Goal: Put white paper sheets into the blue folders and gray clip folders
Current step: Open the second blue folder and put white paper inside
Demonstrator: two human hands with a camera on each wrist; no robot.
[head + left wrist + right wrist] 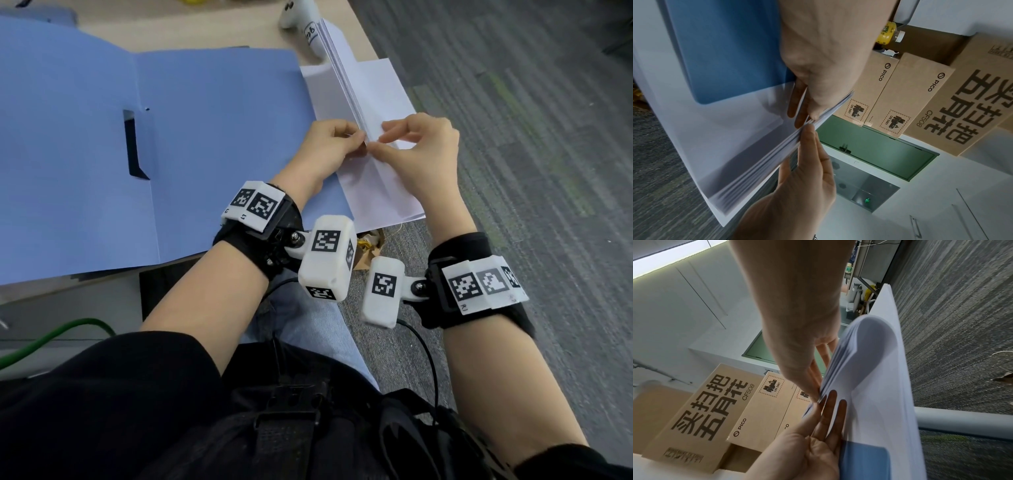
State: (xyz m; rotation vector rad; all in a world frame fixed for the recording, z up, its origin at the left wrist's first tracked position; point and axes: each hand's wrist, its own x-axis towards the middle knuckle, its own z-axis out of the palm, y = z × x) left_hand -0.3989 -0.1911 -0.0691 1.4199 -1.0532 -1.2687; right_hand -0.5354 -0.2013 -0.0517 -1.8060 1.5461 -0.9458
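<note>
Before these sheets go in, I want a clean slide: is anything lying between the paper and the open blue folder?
Nothing visible: the paper stack, pinched upright by the left hand and right hand, stands right beside the open blue folder.

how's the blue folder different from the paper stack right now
The blue folder lies open and flat on the desk; the paper stack stands on edge. No hand grips the folder; the left hand and right hand pinch the stack's near edge. Both sit on the same desk, side by side.

"PICO" and "UN 3481" on two cardboard boxes (pixel 898 95), "CF508" on a larger carton (pixel 966 104).
</note>
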